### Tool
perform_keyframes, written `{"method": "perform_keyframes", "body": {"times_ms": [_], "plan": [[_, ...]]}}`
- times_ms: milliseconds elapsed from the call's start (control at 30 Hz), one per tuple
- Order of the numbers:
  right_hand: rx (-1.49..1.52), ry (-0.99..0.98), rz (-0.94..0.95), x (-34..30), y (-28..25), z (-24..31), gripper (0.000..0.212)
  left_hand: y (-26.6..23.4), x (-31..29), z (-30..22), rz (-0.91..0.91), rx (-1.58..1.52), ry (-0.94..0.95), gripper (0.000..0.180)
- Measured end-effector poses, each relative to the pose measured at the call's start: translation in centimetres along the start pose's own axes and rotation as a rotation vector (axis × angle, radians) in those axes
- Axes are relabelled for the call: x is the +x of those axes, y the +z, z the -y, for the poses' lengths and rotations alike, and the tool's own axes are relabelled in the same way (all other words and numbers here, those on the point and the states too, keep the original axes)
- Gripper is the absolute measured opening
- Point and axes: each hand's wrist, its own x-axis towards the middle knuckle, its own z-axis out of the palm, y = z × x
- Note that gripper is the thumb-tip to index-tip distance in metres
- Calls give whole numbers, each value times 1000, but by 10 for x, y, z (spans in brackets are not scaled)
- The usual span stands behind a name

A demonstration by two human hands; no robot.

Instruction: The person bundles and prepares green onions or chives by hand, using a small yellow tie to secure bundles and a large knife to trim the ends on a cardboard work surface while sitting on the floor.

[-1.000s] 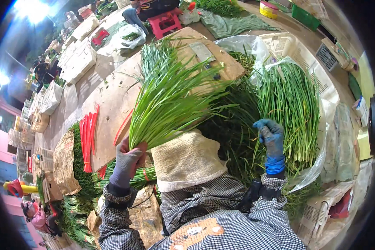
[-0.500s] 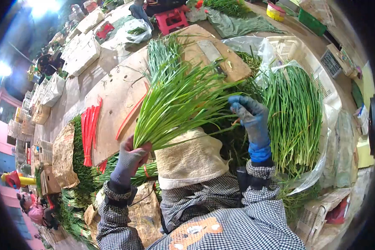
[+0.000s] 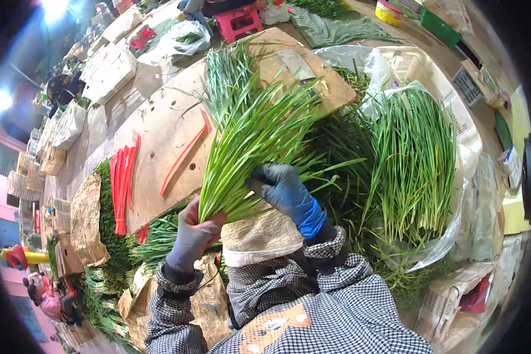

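Note:
My left hand (image 3: 196, 229), in a grey-purple knit glove, is closed round the pale stem ends of a bunch of garlic chives (image 3: 251, 141). The green leaves fan up and away from it. Against the bunch's right side is my right hand (image 3: 286, 192), in a blue-grey glove, its fingers curled in among the leaves; their tips are partly hidden. Another pile of chives (image 3: 227, 79) lies behind on the wooden board (image 3: 159, 135). Also on the board are one loose red strip (image 3: 186, 156) and a bundle of red strips (image 3: 123, 186) at its left edge.
At right, a white plastic crate (image 3: 416, 62) lined with clear film holds a large heap of chives (image 3: 416, 171). A flat metal blade (image 3: 295, 64) lies on the board's far part. A beige cloth (image 3: 259, 236) covers my lap. Beyond stands a red stool (image 3: 239, 22).
My right hand has moved left from beside the crate to the bunch, and its fingers now touch the leaves. The left hand keeps its hold on the stems.

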Motion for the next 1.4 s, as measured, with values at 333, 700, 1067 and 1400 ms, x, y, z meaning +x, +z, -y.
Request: {"method": "perform_keyframes", "body": {"times_ms": [333,700,1067,1400], "plan": [[-658,-327,-431,-33,-113,-90,13,-30,-27,-12,-54,-9,16,35],[-523,230,-278,-42,-125,-47,13,-85,-54,-23,-354,-96,125,29],[-433,-137,81,31,15,-25,16,-169,-69,-39,-35,-966,229,30],[-508,-218,458,122,151,-59,42,-181,-87,-64,-378,-623,427,22]]}}
